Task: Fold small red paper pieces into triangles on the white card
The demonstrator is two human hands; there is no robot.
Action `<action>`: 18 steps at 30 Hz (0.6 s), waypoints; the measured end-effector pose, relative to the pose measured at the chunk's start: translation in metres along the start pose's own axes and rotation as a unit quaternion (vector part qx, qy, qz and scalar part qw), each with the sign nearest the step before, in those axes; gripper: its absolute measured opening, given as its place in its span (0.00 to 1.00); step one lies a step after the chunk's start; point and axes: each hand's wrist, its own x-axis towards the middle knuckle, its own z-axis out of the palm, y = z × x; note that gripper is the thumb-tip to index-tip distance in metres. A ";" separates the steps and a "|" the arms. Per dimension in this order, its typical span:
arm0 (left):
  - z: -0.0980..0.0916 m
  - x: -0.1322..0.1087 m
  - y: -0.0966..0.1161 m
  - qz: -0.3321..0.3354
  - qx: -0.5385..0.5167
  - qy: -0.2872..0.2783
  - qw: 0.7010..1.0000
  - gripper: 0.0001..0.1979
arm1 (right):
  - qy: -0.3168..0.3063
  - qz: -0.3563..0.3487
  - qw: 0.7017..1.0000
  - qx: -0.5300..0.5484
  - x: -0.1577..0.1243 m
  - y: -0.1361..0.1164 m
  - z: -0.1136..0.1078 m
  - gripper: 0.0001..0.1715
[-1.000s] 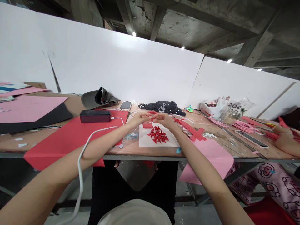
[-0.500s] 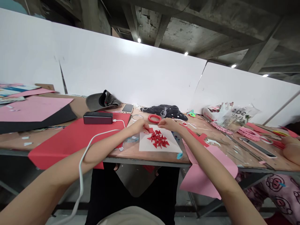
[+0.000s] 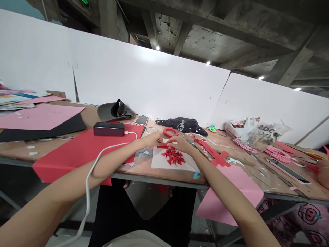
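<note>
My left hand (image 3: 154, 139) pinches a small piece of red paper (image 3: 161, 146) near the back of a white sheet (image 3: 158, 162). Close beside it, my right hand (image 3: 179, 142) has its thumb and fingertips closed at the right end of that same paper. Under and in front of both hands lies a pile of small folded red paper triangles (image 3: 173, 157) on the white sheet. Just behind the hands sits a red ring (image 3: 170, 132), with a thin white ring (image 3: 151, 130) to its left.
Left are a large red sheet (image 3: 74, 154), a black power bank (image 3: 109, 129) with a white cable (image 3: 88, 181), a cap (image 3: 115, 110) and a phone (image 3: 141, 120). Right are red strips (image 3: 212, 152), pink paper (image 3: 231, 195), plastic bags (image 3: 243, 128) and another person's hand (image 3: 323, 171).
My right hand has moved left and closed in on my left hand, now meeting it at the red paper. The view has shifted slightly.
</note>
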 end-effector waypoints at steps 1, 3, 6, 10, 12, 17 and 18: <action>0.001 0.000 0.000 -0.003 0.002 0.005 1.000 0.11 | -0.005 0.002 1.000 0.002 0.000 0.000 0.001 0.10; 0.001 0.001 -0.001 -0.012 0.000 0.012 1.000 0.10 | -0.008 0.005 1.000 0.005 0.001 0.000 0.002 0.10; 0.001 0.001 -0.002 -0.034 -0.019 0.027 0.999 0.10 | -0.008 0.009 1.000 0.015 0.001 -0.003 0.003 0.10; 0.000 0.000 0.000 -0.043 -0.037 0.082 0.995 0.08 | 0.023 0.014 0.999 0.028 0.001 -0.007 0.002 0.09; 0.000 0.000 0.005 -0.047 -0.021 0.124 0.991 0.08 | 0.054 0.015 0.998 0.036 0.002 -0.007 0.002 0.10; -0.002 0.003 0.020 -0.046 -0.044 0.169 0.984 0.10 | 0.123 0.018 0.988 0.093 0.006 -0.004 0.003 0.09; -0.002 0.003 0.022 -0.054 -0.069 0.173 0.981 0.11 | 0.136 0.024 0.985 0.104 0.006 -0.005 0.003 0.09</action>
